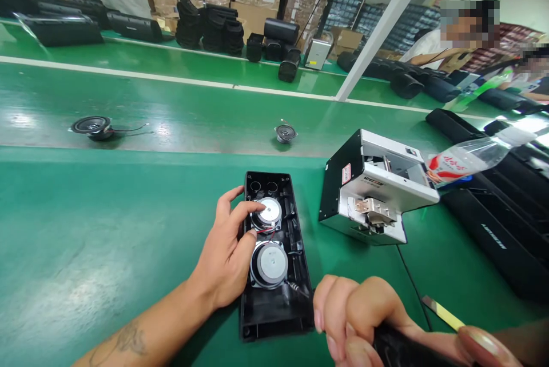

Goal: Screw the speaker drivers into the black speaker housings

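A black speaker housing (274, 321) lies open on the green bench, with an upper speaker driver (271, 212) and a lower speaker driver (271, 264) inside, magnets facing up. My left hand (229, 252) grips the upper driver, index finger on its magnet and thumb by the red and black wires, with other fingers over the housing's left edge. My right hand (364, 312) is wrapped around a black-handled screwdriver (398, 350). Its metal shaft points at the lower driver's bottom right corner; I cannot tell whether the tip touches a screw.
Right of the housing stands a black and white machine (377, 190). Beyond it are a plastic bottle (472, 155) and black housings (484, 235). A yellow-handled blade (444, 314) lies near my right hand. Loose drivers (92, 127) sit on the strip ahead; co-workers are across the bench.
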`<move>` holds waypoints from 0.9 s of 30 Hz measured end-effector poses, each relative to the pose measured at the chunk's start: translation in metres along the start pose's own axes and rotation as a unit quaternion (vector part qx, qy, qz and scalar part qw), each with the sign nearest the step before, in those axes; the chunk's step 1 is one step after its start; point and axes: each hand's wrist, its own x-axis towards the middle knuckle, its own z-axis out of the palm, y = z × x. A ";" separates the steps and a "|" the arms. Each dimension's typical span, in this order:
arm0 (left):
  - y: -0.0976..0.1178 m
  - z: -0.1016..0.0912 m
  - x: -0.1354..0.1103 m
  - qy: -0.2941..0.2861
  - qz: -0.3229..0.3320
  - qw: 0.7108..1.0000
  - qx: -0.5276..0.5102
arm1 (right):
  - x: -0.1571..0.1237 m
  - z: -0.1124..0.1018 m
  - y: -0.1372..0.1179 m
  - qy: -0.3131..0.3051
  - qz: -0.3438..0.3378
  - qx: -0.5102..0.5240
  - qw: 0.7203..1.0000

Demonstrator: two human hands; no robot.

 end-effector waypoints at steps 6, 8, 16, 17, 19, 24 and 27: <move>-0.001 0.000 0.000 0.000 0.004 1.000 0.015 | 0.014 0.009 -0.008 0.057 0.002 -0.041 0.998; 0.000 0.001 0.000 0.002 0.004 1.000 0.015 | 0.017 0.011 -0.007 0.052 0.004 -0.042 0.998; 0.001 0.002 -0.002 0.008 -0.001 1.000 0.014 | 0.012 0.004 0.003 -0.019 -0.026 0.064 0.997; 0.001 0.002 -0.003 0.008 -0.001 1.000 0.014 | 0.013 0.002 0.003 -0.030 -0.015 0.070 0.997; 0.001 0.002 -0.002 0.010 0.000 1.000 0.012 | 0.015 0.001 0.003 -0.044 0.001 0.062 0.997; 0.001 0.004 -0.001 0.013 0.005 1.000 -0.002 | 0.014 0.015 0.004 0.006 -0.059 0.035 0.998; -0.003 0.007 -0.003 0.016 0.004 1.000 -0.003 | 0.008 0.019 0.014 0.022 -0.081 0.042 0.996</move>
